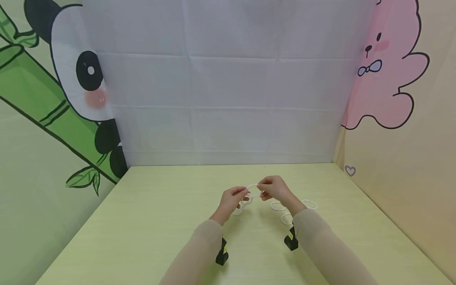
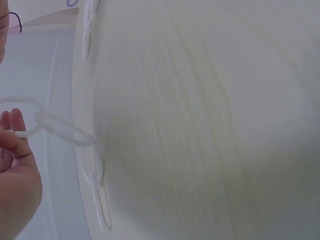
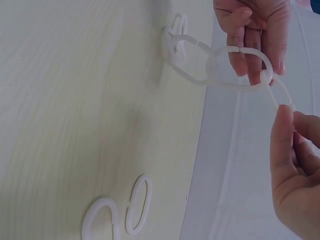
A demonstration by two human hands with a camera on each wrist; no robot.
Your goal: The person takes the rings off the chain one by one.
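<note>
In the head view my left hand [image 1: 229, 202] and right hand [image 1: 278, 190] meet above the table, with white plastic chain links between them. The left hand pinches an end link [image 2: 25, 100] of a short chain. From it hangs another link [image 2: 65, 131], and more joined links [image 2: 102, 200] trail down to the tabletop. Between thumb and fingers, my right hand grips a single thin link [image 3: 284, 90]. That link crosses the end link [image 3: 255, 51] close to the left fingers; whether it is fully hooked through, I cannot tell.
Loose white links lie right of the chain on the pale table [image 1: 160, 237]: one link [image 1: 278, 206] near the right wrist, another link [image 1: 286, 219] closer in, a third link [image 1: 309, 204] beyond the forearm. A white backdrop [image 1: 228, 118] rises at the table's far edge.
</note>
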